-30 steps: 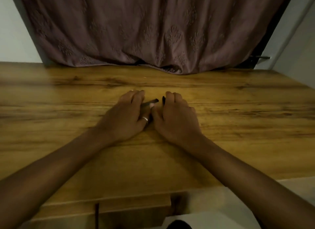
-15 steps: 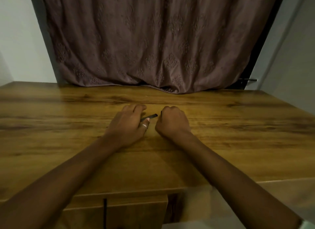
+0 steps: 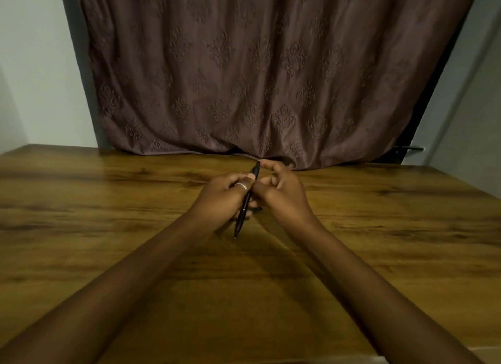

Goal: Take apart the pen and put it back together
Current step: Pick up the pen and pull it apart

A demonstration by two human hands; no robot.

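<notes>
Left hand [image 3: 221,198] clamping pen [image 3: 240,220] mid-barrel, above table [image 3: 108,214] centre; right hand [image 3: 282,192] touching far end, grip unclear; probably needing steady barrel, gentle twisting.

— What colour is the pen [image 3: 247,201]?
— Black from end to end, with a faint sheen along the barrel.
— And the ring [image 3: 242,186]?
— Silver, with no pattern.
— The table [image 3: 108,228]?
— Warm honey-brown wood grain, with darker brown streaks across it and a few almost black smudges.
— The curtain [image 3: 244,78]?
— Dusky mauve-brown, a single tone. It is covered in repeating floral sprigs set in staggered rows, raised in the same colour as the cloth.
— And the wall [image 3: 35,65]?
— Pale grey-white and plain, shading to a cooler grey on the right side.
</notes>
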